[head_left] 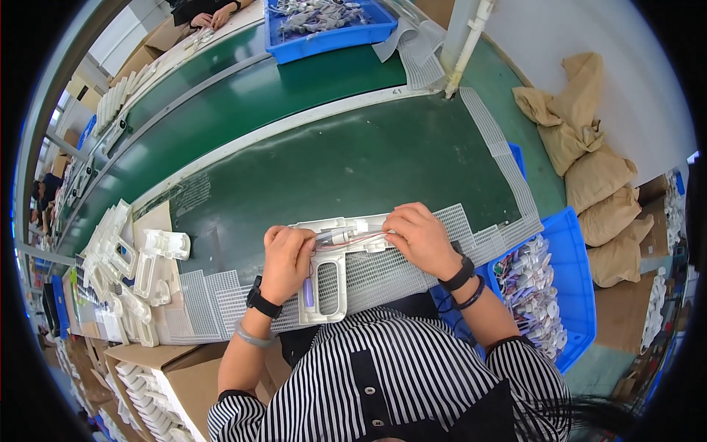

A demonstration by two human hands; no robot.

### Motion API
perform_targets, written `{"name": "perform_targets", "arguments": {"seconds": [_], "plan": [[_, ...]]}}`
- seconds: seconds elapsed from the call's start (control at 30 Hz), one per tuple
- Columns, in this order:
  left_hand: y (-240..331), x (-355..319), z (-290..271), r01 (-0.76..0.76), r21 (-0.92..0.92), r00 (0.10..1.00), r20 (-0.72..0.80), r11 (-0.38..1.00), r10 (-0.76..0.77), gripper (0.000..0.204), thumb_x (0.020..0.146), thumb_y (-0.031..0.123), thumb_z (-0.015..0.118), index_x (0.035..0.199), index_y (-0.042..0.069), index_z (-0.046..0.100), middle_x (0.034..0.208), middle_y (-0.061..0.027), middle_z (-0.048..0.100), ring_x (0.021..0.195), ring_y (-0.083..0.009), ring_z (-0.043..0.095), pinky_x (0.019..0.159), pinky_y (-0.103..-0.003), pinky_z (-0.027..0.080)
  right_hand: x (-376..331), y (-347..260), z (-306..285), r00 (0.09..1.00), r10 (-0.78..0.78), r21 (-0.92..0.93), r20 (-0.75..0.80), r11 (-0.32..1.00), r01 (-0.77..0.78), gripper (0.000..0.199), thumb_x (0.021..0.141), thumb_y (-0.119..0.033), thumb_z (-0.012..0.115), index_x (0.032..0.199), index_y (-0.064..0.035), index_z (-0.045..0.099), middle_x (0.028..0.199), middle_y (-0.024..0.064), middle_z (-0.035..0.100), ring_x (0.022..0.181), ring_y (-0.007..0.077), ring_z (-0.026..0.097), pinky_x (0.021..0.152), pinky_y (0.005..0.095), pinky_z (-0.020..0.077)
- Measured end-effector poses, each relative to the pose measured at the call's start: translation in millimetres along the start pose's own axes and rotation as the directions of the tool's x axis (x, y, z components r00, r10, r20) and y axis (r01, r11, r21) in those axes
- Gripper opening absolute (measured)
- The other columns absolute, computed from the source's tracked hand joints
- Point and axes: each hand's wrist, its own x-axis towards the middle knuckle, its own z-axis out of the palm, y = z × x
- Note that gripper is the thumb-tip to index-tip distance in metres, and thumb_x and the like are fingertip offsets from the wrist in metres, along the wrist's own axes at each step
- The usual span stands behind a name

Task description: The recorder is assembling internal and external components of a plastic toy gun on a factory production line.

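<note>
In front of me on the bench lies a white plastic gun-shaped shell half [342, 287], hollow side up, its looped handle toward my body. Thin red and pale wires [362, 236] run along its long upper section. At the shell's left part, the fingertips of my left hand [287, 256] are closed on the wires beside a small grey-and-white component [335, 237]. Further right, my right hand [420, 237] pinches the wires between thumb and forefinger. A purple cylinder [308, 293] sits at the handle's left side, below my left fingers. My fingers hide part of the shell.
White shell halves [121, 254] are piled to my left, above a carton [158, 357] of more. At right, a blue bin [582, 287] holds wired parts. Another blue tray [331, 50] stands across the green bench, near another person's hands [213, 18]. Brown sacks [600, 177] line the wall.
</note>
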Motion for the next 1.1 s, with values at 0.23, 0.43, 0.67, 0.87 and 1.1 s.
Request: {"name": "perform_targets", "arguments": {"seconds": [0.23,0.43,0.67,0.87,1.1], "plan": [[-4,-8,-1,-0.071,0.119,0.995,0.085,0.990,0.061,0.007,0.088,0.011,0.069,0.094,0.008,0.067,0.084,-0.0039,0.068,0.090,-0.0229,0.065,0.106,-0.049,0.038,-4,-2,6,0.998,-0.037,-0.059,-0.054,0.998,0.033,0.006,0.080,-0.016,0.074,0.085,-0.0131,0.072,0.102,-0.0010,0.066,0.107,0.0202,0.061,0.075,0.0341,0.0582],[4,-9,4,-0.127,0.311,0.991,0.082,0.942,0.107,0.010,0.085,0.014,0.073,0.094,0.011,0.069,0.087,-0.0011,0.070,0.098,-0.0205,0.064,0.110,-0.051,0.036,-2,-7,9,0.999,-0.012,-0.135,-0.038,0.991,0.007,0.008,0.075,-0.011,0.071,0.083,-0.0120,0.073,0.102,-0.0009,0.066,0.106,0.0210,0.060,0.071,0.0327,0.0583],[24,-6,-10,-0.123,0.271,0.991,0.083,0.955,0.104,0.010,0.080,0.014,0.076,0.088,0.011,0.071,0.092,-0.0038,0.070,0.095,-0.0233,0.062,0.102,-0.049,0.038,0,2,2,0.991,-0.096,0.012,0.092,0.995,0.095,0.015,0.075,-0.010,0.071,0.089,-0.0049,0.075,0.109,0.0059,0.065,0.116,0.0264,0.055,0.091,0.0399,0.0520],[51,1,-17,-0.108,-0.086,0.868,0.478,0.990,0.136,0.014,0.081,0.019,0.077,0.092,0.010,0.072,0.100,-0.0050,0.069,0.097,-0.0258,0.060,0.093,-0.041,0.042,-1,-1,-6,0.977,-0.054,0.089,0.207,0.995,0.037,0.021,0.075,-0.012,0.077,0.094,-0.0036,0.074,0.121,0.0081,0.062,0.126,0.0317,0.049,0.102,0.0405,0.0467],[49,30,19,-0.185,0.046,0.964,0.202,0.982,0.172,0.032,0.082,0.015,0.076,0.114,0.012,0.070,0.109,-0.0048,0.069,0.107,-0.0262,0.060,0.099,-0.043,0.043,-4,3,-1,0.986,-0.077,0.053,0.149,0.996,0.070,0.023,0.072,-0.011,0.078,0.093,-0.0033,0.074,0.116,0.0057,0.063,0.123,0.0276,0.051,0.096,0.0404,0.0498]]}}
